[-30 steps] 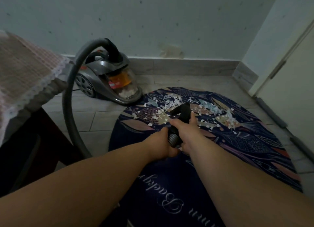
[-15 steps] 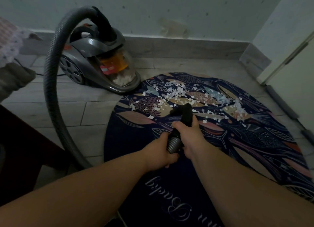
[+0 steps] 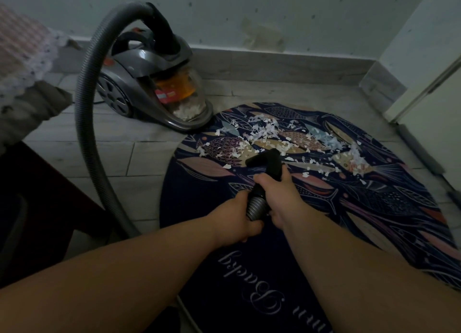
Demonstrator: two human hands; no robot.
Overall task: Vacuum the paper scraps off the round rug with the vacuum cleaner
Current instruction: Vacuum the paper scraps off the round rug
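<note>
A round dark-blue rug (image 3: 374, 208) with a fish pattern lies on the tiled floor. White paper scraps (image 3: 269, 135) are strewn across its far half. The grey canister vacuum cleaner (image 3: 152, 83) stands at the rug's far-left edge, white scraps showing in its clear bin. Its ribbed grey hose (image 3: 86, 123) arcs up, down the left side and back to my hands. My left hand (image 3: 237, 220) grips the ribbed hose end. My right hand (image 3: 277, 193) grips the black nozzle (image 3: 267, 160) just ahead of it. The nozzle's tip sits at the near edge of the scraps.
A wall with a grey skirting board (image 3: 274, 65) runs behind the vacuum cleaner. A white door (image 3: 439, 103) stands at the right. At the left are a cloth-covered piece of furniture (image 3: 22, 65) and a dark object (image 3: 32, 208) beside the hose.
The view has dropped and closed in on the rug. My hands have carried the nozzle forward to the near edge of the scraps. The vacuum cleaner has stayed in place.
</note>
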